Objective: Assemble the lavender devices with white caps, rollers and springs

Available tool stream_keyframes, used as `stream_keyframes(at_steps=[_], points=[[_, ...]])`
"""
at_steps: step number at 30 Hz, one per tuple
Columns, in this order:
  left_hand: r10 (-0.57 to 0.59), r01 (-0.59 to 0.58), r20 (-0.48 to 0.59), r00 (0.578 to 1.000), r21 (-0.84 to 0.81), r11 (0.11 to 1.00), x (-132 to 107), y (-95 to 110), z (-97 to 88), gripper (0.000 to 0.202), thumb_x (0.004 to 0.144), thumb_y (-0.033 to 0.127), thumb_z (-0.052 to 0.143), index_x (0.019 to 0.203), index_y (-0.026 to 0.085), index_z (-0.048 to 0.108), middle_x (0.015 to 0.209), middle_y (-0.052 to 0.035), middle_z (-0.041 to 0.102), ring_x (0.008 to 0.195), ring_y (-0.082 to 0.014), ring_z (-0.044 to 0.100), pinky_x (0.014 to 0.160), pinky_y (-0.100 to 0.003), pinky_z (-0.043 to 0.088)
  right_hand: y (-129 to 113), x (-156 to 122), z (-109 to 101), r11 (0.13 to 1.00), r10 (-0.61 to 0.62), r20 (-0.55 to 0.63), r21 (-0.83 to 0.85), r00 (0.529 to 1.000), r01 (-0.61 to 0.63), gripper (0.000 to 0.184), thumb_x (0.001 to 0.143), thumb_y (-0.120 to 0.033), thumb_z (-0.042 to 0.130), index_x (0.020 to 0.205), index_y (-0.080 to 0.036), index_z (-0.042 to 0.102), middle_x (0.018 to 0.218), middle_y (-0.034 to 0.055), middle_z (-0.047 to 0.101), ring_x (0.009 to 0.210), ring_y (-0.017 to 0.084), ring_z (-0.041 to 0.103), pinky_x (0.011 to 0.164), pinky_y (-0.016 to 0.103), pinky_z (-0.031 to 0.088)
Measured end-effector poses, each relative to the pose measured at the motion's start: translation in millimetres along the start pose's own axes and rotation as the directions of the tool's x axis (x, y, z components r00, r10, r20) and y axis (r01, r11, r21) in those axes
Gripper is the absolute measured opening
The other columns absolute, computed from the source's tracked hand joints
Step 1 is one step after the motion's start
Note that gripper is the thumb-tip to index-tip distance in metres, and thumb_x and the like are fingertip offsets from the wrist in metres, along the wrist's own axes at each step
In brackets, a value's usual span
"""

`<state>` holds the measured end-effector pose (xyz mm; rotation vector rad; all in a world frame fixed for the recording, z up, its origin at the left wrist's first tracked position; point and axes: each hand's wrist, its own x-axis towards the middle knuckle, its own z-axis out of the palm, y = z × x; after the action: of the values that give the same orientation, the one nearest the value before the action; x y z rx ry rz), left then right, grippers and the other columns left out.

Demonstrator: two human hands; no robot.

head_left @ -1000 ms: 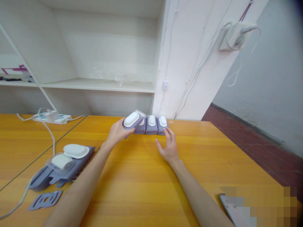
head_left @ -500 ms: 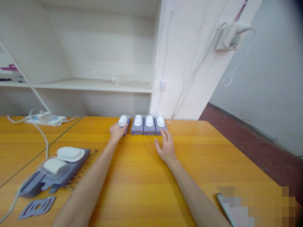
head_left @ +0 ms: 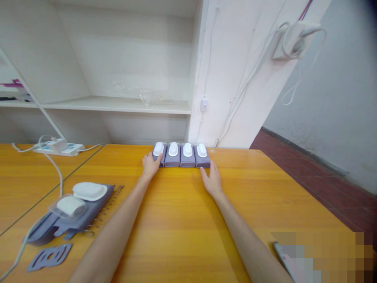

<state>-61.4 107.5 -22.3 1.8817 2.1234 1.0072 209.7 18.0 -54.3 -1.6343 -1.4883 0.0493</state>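
Several purple-grey boxes with white oval pieces on top stand side by side at the table's back edge. My left hand (head_left: 151, 166) grips the leftmost box (head_left: 161, 162), its thumb across the front and its fingers along the left side. My right hand (head_left: 213, 181) is at the rightmost box (head_left: 202, 161), fingers extended along its right side and thumb apart near the front corner. Between these two boxes sit two more, a left middle box (head_left: 172, 162) and a right middle box (head_left: 187, 162), touched by neither hand.
At left lies a larger purple-grey part (head_left: 79, 220) carrying a white oval piece (head_left: 90, 191) and a wrapped white piece (head_left: 70, 206). A slotted flat plate (head_left: 50, 257), a row of small hooks (head_left: 107, 207), a power strip (head_left: 72, 149) and a phone (head_left: 284, 255) lie around.
My left hand has moved the leftmost box right, closing the gap in the row. My right hand has shifted from the rightmost box's front to its right side.
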Motion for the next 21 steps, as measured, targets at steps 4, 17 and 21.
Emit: stream_keyframes(at_steps=[4, 17, 21], points=[[-0.01, 0.009, -0.032, 0.999, -0.026, 1.0, -2.0, 0.4, 4.0, 0.061, 0.082, 0.056, 0.038, 0.117, 0.007, 0.05, 0.111, -0.02, 0.057, 0.109, -0.0308, 0.05, 0.094, -0.04, 0.034, 2.4, -2.1, 2.9, 0.998, 0.003, 0.056, -0.061, 0.998, 0.0, 0.064, 0.084, -0.047, 0.046, 0.136, -0.012, 0.035, 0.14, 0.0195, 0.036, 0.13, 0.031, 0.032, 0.104, 0.053, 0.027], [0.011, -0.012, -0.011, 1.0, -0.034, 0.999, -5.2, 4.8, 7.7, 0.062, 0.081, 0.056, 0.04, 0.119, 0.008, 0.047, 0.109, -0.0203, 0.053, 0.111, -0.0334, 0.047, 0.094, -0.042, 0.033, 5.2, -1.6, 4.0, 0.999, -0.038, -0.027, -0.015, 0.999, 0.038, 0.06, 0.083, -0.039, 0.048, 0.135, -0.012, 0.035, 0.134, 0.0178, 0.043, 0.125, 0.03, 0.039, 0.101, 0.05, 0.033], [0.05, -0.05, 0.011, 0.999, -0.034, 0.998, -8.4, 7.2, 6.4, 0.064, 0.081, 0.058, 0.039, 0.118, 0.007, 0.047, 0.107, -0.0207, 0.053, 0.11, -0.0337, 0.047, 0.093, -0.042, 0.033, 5.2, -2.0, 4.5, 1.0, 0.011, -0.033, -0.02, 0.999, -0.011, 0.06, 0.082, -0.04, 0.048, 0.134, -0.011, 0.037, 0.134, 0.0194, 0.042, 0.126, 0.031, 0.038, 0.101, 0.051, 0.033]])
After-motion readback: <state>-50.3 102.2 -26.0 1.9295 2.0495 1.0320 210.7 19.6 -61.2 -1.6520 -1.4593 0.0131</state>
